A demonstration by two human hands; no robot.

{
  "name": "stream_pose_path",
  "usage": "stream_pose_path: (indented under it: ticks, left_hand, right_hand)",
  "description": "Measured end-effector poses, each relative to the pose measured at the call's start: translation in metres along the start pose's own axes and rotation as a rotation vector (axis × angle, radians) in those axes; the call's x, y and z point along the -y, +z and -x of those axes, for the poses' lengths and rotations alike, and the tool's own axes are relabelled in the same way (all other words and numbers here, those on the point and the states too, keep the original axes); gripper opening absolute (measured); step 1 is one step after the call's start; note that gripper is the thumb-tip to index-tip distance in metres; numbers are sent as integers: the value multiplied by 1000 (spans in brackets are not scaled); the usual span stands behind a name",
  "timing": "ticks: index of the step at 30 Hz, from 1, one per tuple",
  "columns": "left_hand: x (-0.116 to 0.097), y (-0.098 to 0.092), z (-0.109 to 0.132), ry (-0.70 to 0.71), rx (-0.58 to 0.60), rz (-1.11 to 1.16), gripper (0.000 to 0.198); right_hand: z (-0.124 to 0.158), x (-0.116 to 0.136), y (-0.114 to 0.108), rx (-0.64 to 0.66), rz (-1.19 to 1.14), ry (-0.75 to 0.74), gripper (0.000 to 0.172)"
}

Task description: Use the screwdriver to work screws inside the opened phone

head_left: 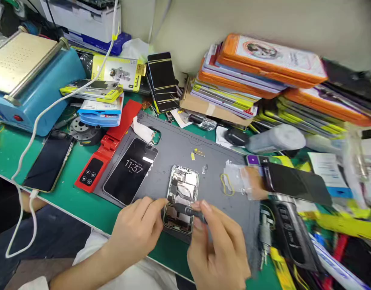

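Note:
An opened phone (184, 189) lies on a grey work mat (155, 173), its inner parts showing. My left hand (140, 225) is closed at the phone's left edge, with curled fingers against the frame; the thumb is partly hidden. Between the thumb and fingers of my right hand (218, 245) is a dark slim hand tool (185, 209). It lies across the lower half of the phone and points left; its exact kind is unclear. Above the phone are small metal parts (199, 152). To the left lies a lit phone screen (131, 171) reading 11:37.
A red device with buttons (90, 173) and a dark phone (49, 161) on a white cable (34, 193) lie left. A blue heating machine (52, 100) stands behind them. Orange cases (270, 60) are stacked at the back. Tools and packets crowd the right, including a screwdriver (265, 233).

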State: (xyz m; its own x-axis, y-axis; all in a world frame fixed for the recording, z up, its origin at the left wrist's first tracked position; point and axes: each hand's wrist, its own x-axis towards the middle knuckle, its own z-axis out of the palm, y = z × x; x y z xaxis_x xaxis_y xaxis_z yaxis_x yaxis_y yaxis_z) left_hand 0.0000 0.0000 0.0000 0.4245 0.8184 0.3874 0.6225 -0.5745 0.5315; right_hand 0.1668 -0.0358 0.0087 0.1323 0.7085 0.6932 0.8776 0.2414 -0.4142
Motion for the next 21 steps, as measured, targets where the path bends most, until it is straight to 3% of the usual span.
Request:
stream_pose_path:
  ticks: [21]
  left_hand:
    - [0, 1, -2, -6, -13, 15, 25]
  right_hand:
    - [2, -1, -2, -21, 13, -24, 69]
